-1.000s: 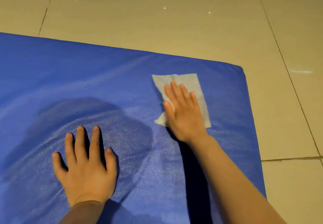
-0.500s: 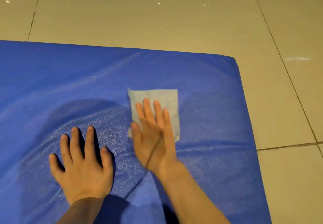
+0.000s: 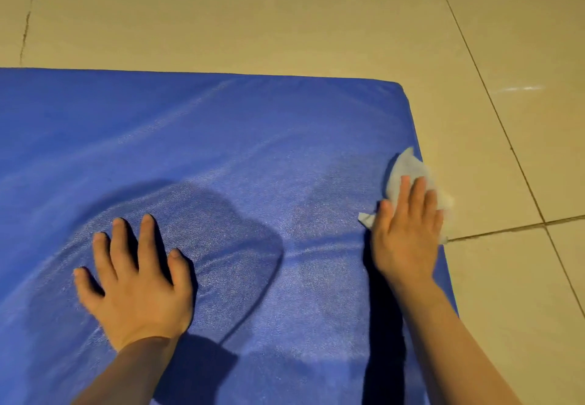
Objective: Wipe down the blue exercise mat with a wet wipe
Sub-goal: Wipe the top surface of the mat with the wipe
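The blue exercise mat point(image 3: 221, 151) lies flat on the floor and fills the left and middle of the head view. Its far right corner shows at the upper right. My right hand point(image 3: 406, 230) presses flat, fingers straight, on a white wet wipe point(image 3: 406, 167) at the mat's right edge. The wipe is crumpled and hangs partly over the edge onto the tiles. My left hand point(image 3: 136, 281) rests flat on the mat at the lower left with its fingers spread.
Beige floor tiles point(image 3: 285, 25) with dark grout lines surround the mat at the back and on the right. A dark shadow falls on the mat between my hands.
My right hand has slid the wipe from the mat's middle out to its right edge, and the wipe has bunched up. My left hand has stayed where it was.
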